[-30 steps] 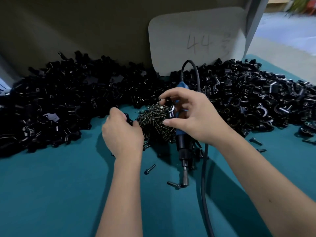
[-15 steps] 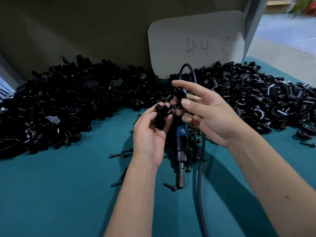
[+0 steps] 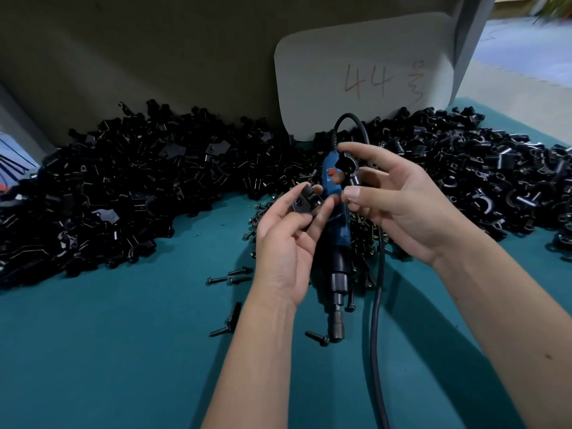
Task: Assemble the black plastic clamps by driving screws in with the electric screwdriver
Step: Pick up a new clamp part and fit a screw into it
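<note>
Here the left hand [image 3: 283,243] pinches a flat clamp plate [image 3: 305,201], hole up, ready for mating. Just right of it, the right hand [image 3: 399,209] pinches a curved clamp half [image 3: 348,168]. Between them lies the electric screwdriver [image 3: 335,243] (ungripped), within easy reach.

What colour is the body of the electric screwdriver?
Blue, with a black lower section; the electric screwdriver shows best in the head view.

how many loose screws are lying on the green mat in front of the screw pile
5 that I can make out: three clustered left of the left hand, one nearer by the left wrist, one beside the screwdriver tip. More may be hidden under hands and screwdriver.
</note>
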Motion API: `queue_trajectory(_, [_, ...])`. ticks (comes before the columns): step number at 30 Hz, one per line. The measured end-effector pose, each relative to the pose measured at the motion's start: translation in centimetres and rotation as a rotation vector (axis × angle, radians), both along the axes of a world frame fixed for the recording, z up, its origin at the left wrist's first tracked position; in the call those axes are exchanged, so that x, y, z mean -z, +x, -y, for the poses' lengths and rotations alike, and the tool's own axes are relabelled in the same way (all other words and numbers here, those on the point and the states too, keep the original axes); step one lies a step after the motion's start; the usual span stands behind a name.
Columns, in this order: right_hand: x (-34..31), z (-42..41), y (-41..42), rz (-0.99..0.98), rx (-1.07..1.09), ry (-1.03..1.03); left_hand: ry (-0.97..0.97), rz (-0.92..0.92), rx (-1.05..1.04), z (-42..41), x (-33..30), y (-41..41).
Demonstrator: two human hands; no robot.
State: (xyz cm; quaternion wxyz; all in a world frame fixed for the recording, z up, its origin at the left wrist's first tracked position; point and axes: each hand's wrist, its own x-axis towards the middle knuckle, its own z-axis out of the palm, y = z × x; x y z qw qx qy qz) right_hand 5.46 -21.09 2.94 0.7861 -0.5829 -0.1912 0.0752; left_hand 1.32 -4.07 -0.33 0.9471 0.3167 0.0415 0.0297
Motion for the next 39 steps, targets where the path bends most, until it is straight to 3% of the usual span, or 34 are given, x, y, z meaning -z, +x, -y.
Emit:
queue_trajectory(7, [0.4, 0.0, 0.1, 0.097, 0.094, -0.157, 0.153, 0.105, -0.059, 0.2, 0.1, -0.2])
queue_trajectory(13, [0.4, 0.1, 0.1, 0.068, 0.100, -0.185, 0.549, 0.156, -0.205, 0.9, 0.8, 0.3])
queue_trajectory(17, [0.1, 0.4, 0.2, 0.105, 0.146, -0.210, 0.561, 0.200, -0.210, 1.1, 0.8, 0.3])
queue_trajectory(22, [-0.1, 0.6, 0.2, 0.192, 0.180, -0.435, 0.549, 0.263, -0.153, 1.9, 0.5, 0.1])
queue_trajectory(29, [-0.3, 1.2, 0.1, 0.230, 0.142, -0.602, 0.553, 0.273, -0.130, 1.3, 0.3, 0.2])
queue_trajectory(39, [-1.0, 1.9, -0.2, 0.323, 0.145, -0.556, 0.513, 0.217, -0.109, 1.3, -0.2, -0.1])
